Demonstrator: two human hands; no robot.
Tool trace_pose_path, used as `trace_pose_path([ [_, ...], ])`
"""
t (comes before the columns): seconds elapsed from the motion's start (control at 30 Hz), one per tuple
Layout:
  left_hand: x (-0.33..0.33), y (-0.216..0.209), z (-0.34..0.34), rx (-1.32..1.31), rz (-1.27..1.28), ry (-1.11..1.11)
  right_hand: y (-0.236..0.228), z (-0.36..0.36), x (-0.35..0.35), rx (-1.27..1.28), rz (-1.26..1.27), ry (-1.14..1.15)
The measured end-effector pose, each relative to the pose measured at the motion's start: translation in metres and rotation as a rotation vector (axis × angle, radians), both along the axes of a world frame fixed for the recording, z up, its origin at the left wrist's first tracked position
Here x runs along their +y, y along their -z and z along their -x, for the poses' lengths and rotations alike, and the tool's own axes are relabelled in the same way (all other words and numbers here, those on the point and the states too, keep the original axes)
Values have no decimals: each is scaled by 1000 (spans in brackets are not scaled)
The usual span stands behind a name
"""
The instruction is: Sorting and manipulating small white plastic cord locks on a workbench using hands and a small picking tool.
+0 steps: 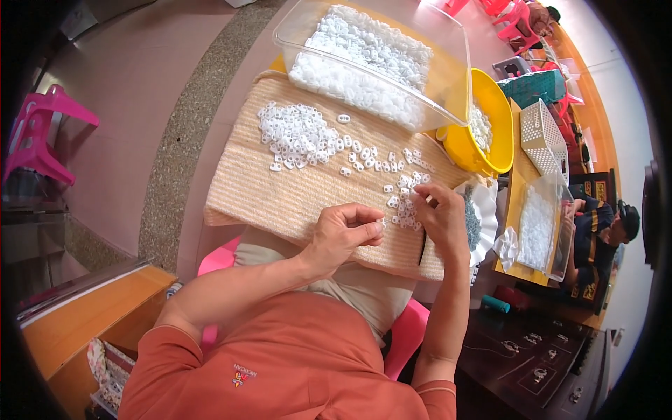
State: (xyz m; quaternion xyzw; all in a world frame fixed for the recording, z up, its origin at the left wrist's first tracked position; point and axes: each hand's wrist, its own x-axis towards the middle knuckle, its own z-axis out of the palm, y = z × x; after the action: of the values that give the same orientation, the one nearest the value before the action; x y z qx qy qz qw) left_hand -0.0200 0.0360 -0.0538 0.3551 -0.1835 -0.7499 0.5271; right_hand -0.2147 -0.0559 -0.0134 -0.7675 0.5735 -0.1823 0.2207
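Note:
My left hand is closed in a pinch on a small white plastic piece, mostly covered by the fingertips. My right hand hovers over a cluster of white two-holed plastic pieces, thumb and fingers drawn together; what they hold, if anything, cannot be made out. Below that hand shows a thin black stick-like thing; whether it lies loose or is held is unclear. A larger heap of the same pieces lies at the far left of the beige cloth, with a loose trail of them between.
Beyond the cloth stands a clear plastic bin of white pieces. Right of it are a yellow basin, a bag of small grey parts and a white perforated basket. Another person sits at the right, by another clear bin.

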Motion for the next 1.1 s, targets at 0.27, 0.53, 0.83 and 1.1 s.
trace_pose_path([
  [0.27, 0, 0, 1, 1, 7, -3, -1, -2, 5, 92, -8, -121],
  [0.53, 1, 2, 1, -7, 11, -1, 1, -11, 2, 27, -62, -6],
  [0.83, 1, 4, 0, -26, 31, -6, 1, -20, -6, 80, 1, -114],
  [1.1, 1, 0, 1, -6, 25, -34, -9, -30, -16, 179, 114, -200],
])
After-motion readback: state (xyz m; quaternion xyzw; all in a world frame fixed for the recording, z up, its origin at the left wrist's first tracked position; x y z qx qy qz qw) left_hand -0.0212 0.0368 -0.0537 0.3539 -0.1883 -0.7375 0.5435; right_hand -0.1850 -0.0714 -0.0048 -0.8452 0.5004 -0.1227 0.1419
